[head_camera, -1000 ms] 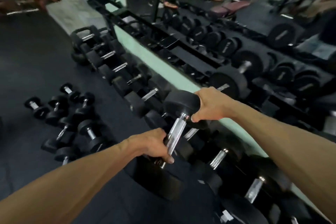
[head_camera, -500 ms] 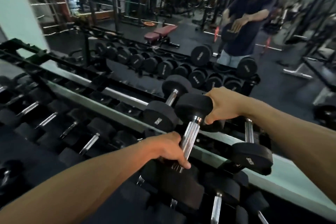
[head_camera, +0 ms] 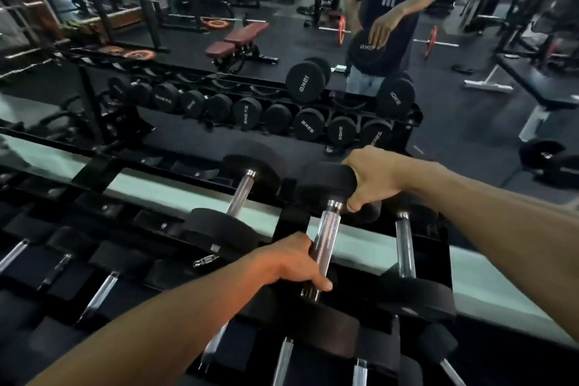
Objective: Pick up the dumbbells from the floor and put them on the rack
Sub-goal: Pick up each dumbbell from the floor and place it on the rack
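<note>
I see the dumbbell I hold filling the upper-tier slot at centre frame, hemmed by a racked dumbbell just to its left and another just to its right. Empty cradles on the rack open toward the left of the frame. The lower tier along the bottom edge is packed with chrome handles
</note>
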`<state>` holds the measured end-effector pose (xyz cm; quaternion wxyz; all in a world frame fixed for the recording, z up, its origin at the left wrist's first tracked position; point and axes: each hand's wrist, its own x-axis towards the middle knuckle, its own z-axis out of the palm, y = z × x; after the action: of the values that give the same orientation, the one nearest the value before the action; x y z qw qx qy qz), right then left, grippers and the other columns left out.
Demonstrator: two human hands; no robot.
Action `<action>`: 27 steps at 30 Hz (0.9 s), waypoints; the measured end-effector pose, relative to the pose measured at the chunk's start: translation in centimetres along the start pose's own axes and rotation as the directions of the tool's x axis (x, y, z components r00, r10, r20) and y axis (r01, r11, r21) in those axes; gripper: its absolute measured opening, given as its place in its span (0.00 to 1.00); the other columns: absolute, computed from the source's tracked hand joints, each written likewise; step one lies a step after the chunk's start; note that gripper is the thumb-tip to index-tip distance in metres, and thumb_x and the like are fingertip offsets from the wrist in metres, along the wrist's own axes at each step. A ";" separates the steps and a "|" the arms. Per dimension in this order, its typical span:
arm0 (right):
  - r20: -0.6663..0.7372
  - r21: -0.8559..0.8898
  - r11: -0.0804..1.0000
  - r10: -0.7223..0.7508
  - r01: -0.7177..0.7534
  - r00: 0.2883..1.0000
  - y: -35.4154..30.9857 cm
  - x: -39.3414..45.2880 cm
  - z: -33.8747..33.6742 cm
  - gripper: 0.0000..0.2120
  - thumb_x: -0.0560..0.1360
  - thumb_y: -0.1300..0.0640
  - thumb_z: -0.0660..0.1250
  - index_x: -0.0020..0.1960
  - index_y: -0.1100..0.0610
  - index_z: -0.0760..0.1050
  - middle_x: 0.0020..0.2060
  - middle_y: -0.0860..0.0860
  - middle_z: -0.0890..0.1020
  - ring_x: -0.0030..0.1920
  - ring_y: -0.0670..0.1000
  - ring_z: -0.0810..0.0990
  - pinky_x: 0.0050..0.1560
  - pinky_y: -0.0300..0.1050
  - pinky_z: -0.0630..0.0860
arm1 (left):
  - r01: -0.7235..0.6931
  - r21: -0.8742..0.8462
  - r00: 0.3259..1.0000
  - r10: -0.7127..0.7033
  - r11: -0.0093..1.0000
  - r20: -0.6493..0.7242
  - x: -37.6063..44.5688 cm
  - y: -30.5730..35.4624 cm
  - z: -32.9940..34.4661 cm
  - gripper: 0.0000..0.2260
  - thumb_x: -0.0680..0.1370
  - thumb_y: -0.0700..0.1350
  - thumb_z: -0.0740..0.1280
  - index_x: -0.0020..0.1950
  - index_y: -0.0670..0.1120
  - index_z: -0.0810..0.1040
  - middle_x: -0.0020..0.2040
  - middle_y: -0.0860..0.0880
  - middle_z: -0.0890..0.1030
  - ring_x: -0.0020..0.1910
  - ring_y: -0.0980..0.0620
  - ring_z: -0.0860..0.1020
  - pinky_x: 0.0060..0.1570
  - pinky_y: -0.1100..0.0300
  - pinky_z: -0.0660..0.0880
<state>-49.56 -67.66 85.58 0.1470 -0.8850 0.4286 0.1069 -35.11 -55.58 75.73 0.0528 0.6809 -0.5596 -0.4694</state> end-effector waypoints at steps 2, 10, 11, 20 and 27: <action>0.020 -0.002 1.000 -0.010 0.010 1.000 1.6 2.1 -0.1 0.17 0.60 0.52 0.79 0.47 0.54 0.80 0.35 0.49 0.84 0.38 0.50 0.84 0.46 0.52 0.83 | 0.021 -0.029 1.000 -0.022 0.999 -0.001 2.1 0.6 -0.1 0.32 0.68 0.49 0.78 0.66 0.43 0.68 0.54 0.51 0.74 0.54 0.52 0.74 0.51 0.61 0.69; 0.038 -0.021 0.998 -0.058 0.059 0.998 5.6 9.0 0.3 0.16 0.59 0.51 0.79 0.44 0.52 0.78 0.34 0.47 0.82 0.36 0.49 0.82 0.42 0.50 0.83 | 0.093 -0.083 0.995 -0.096 0.992 -0.025 8.7 1.0 -1.5 0.27 0.67 0.47 0.79 0.61 0.44 0.71 0.53 0.51 0.77 0.52 0.52 0.76 0.51 0.61 0.71; 0.043 -0.019 0.998 -0.058 0.059 0.997 5.9 9.8 0.5 0.16 0.60 0.51 0.79 0.43 0.52 0.78 0.33 0.47 0.82 0.36 0.49 0.82 0.42 0.50 0.83 | 0.095 -0.078 0.995 -0.098 0.992 -0.028 9.5 0.8 -1.7 0.27 0.67 0.47 0.79 0.61 0.44 0.71 0.54 0.50 0.77 0.52 0.51 0.76 0.52 0.60 0.72; 0.088 -0.028 0.999 -0.037 0.039 0.995 7.8 15.4 3.0 0.16 0.59 0.50 0.78 0.44 0.52 0.78 0.35 0.47 0.82 0.37 0.49 0.81 0.38 0.46 0.80 | 0.168 -0.105 0.985 -0.171 0.980 -0.014 14.8 -0.7 -1.8 0.29 0.67 0.47 0.79 0.63 0.44 0.70 0.56 0.48 0.78 0.56 0.48 0.77 0.57 0.57 0.74; 0.139 0.036 0.999 -0.017 0.012 0.990 9.2 17.1 5.1 0.16 0.60 0.52 0.78 0.46 0.53 0.79 0.35 0.49 0.83 0.37 0.49 0.82 0.40 0.49 0.83 | 0.223 -0.073 0.974 -0.225 0.972 -0.010 16.9 -1.5 -1.1 0.30 0.67 0.48 0.79 0.64 0.43 0.71 0.58 0.47 0.78 0.57 0.47 0.78 0.59 0.53 0.75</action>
<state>-46.75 -83.75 73.92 0.1927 -0.8757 0.4127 0.1600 -34.34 -69.23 65.64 0.0288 0.7415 -0.4616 -0.4860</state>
